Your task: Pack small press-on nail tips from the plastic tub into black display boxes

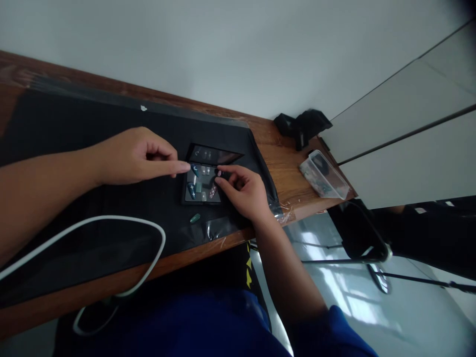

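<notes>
Head view, black case (184,193): lid propped open on the dark mat (223,134); glossy, tapered false nails (191,190) are held inside, blue, pale and speckled pink.
Left hand (145,156): thumb and index brought together at the upper-left nail; grip cannot be told.
Right hand (247,191): thumb and index parted around a pinkish piece (219,173); clamping cannot be told.
Green nail (195,218): laid just outside.

A raised lid (215,154) blocks the case (183,196) from behind, the front open.

Top (201,327): deep blue | right sleeve (344,329): blue, short (forearms (48,181) bare)
</notes>
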`<control>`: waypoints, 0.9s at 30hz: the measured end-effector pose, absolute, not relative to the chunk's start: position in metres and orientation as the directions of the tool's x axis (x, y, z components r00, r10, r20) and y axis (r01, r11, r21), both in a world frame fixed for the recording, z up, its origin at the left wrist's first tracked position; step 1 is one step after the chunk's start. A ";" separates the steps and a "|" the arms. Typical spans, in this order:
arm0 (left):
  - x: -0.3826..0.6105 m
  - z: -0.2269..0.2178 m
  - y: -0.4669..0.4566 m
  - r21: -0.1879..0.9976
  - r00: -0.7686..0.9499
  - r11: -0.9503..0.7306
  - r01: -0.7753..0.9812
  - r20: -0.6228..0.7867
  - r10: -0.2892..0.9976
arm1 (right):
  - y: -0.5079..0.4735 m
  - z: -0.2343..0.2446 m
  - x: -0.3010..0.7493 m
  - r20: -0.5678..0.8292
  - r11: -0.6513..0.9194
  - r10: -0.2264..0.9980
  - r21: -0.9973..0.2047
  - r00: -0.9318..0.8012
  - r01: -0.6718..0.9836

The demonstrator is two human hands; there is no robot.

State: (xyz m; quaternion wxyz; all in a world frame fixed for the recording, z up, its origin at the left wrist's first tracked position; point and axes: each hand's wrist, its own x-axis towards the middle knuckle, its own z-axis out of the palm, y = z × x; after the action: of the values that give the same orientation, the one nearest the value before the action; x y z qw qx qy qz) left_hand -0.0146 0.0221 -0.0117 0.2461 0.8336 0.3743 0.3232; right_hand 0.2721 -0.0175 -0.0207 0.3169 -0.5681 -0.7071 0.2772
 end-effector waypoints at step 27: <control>-0.012 -0.008 0.018 0.654 0.562 -0.557 0.512 0.236 0.793 | -0.028 -0.016 0.268 0.150 0.204 0.979 -0.707 -0.138 0.677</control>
State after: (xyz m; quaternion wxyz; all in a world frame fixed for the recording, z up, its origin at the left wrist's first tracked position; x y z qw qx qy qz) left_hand -0.0121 0.0183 -0.0081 0.2673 0.8423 0.3872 0.2627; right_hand 0.2678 -0.0277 -0.0163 0.3059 -0.5809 -0.7129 0.2465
